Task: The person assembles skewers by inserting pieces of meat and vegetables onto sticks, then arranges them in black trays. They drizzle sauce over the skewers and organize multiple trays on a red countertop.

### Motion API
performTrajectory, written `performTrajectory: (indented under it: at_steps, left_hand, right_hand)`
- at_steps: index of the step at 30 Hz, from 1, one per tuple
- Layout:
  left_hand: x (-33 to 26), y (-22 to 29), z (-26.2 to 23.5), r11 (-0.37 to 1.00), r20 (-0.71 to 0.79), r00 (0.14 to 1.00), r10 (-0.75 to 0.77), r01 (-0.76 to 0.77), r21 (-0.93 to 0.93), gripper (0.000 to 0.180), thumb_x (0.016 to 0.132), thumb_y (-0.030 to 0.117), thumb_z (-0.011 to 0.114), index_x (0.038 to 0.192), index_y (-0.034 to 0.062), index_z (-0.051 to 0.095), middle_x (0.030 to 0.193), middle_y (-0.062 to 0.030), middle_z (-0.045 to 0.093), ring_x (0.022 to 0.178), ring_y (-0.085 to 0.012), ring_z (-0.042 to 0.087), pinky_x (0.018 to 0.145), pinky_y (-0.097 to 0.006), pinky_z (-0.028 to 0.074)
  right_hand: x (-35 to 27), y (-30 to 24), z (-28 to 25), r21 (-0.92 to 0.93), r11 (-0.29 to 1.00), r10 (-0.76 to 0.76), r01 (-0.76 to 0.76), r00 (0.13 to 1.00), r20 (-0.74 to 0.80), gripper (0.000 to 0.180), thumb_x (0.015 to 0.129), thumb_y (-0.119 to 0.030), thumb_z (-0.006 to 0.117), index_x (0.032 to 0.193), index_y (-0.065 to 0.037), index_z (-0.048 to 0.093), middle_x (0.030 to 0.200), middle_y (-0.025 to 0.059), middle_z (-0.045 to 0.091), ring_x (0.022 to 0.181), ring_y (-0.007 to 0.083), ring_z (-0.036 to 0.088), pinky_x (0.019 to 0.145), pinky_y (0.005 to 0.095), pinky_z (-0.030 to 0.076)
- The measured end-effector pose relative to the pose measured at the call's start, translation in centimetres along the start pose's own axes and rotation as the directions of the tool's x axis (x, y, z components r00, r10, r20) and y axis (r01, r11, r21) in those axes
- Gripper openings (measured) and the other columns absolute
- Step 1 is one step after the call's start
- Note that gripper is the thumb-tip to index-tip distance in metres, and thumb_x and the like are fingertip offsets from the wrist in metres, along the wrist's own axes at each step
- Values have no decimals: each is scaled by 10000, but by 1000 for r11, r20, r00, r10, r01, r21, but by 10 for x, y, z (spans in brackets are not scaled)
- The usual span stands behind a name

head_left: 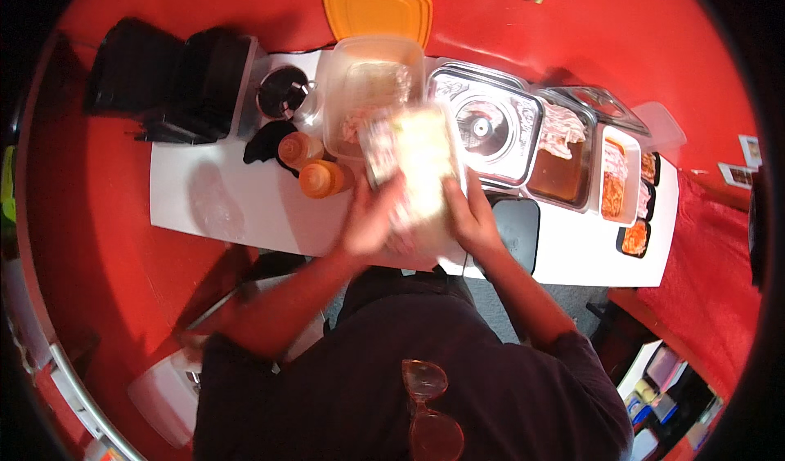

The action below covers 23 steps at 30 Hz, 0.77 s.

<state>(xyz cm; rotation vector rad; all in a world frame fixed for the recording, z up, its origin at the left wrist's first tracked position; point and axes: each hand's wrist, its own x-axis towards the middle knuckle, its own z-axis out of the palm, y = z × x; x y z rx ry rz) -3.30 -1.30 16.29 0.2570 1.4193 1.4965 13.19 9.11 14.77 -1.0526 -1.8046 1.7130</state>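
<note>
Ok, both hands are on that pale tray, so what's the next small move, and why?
Probably steady the pale tray and lower it flat onto the white counter. It is motion-blurred, held between the left hand and right hand, close beside the orange squeeze bottles and the clear tub.

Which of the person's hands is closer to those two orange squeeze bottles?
Left. The left hand sits just right of the orange squeeze bottles, gripping the pale container; the right hand holds its far side.

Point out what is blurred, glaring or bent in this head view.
Head view: the pale container and left hand are smeared by motion blur; right hand sharper; glare whitens the counter; fisheye bends its edges; dark vignette rings the frame.
</note>
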Motion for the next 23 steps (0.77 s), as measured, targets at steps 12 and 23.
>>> performTrajectory:
  at_steps: [12, 23]
  left_hand:
    - [280, 20, -134, 903, -48, 954, -296, 296, 310, 470, 988, 356, 595, 1291, -2, 625, 1129, -138, 716, 965, -267, 708, 860, -421, 566]
    - [247, 75, -73, -368, 83, 960, -268, -182, 912, 893, 931, 407, 653, 1542, -130, 284, 1558, -347, 381, 1455, -448, 385, 1204, -429, 325]
  right_hand:
    - [207, 88, 147, -146, 965, 163, -220, 932, -325, 470, 1046, -324, 429, 1202, 108, 531, 1056, 387, 661, 1028, 521, 660, 937, 590, 508]
    - [162, 67, 130, -238, 953, 115, -186, 952, -284, 739, 973, -376, 587, 1523, 67, 370, 1536, 303, 382, 1451, 497, 317, 1201, 485, 327]
